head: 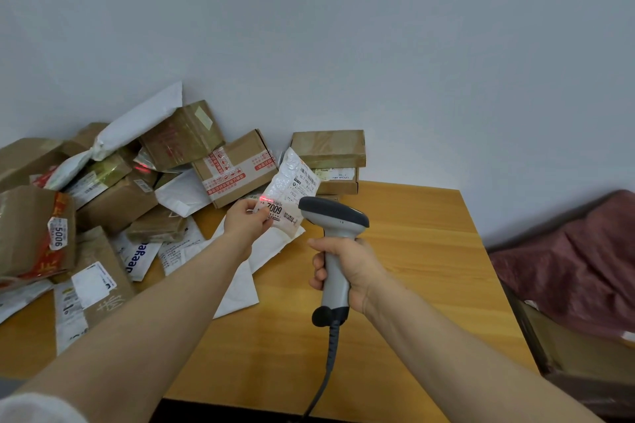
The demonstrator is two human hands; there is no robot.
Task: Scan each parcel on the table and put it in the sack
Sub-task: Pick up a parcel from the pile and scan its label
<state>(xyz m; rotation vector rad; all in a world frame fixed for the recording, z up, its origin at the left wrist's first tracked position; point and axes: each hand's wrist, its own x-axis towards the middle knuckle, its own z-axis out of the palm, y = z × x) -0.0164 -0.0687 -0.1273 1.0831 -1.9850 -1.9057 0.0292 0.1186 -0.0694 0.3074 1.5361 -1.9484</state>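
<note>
One small parcel (290, 189), a soft, seemingly light bubble mailer, is pinched at its lower corner by the left hand (248, 219) above the table (412, 251); the right hand (347, 268) grips the scanner (333, 216), red beam on label.

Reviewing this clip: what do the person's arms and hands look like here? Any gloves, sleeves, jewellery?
Both hands are bare: no gloves on the left hand or the right hand, and no rings, watch or wristband in view. Both forearms are uncovered. The only clothing visible is a white sleeve, soft-looking, on the left arm at the bottom left corner of the picture.
</note>
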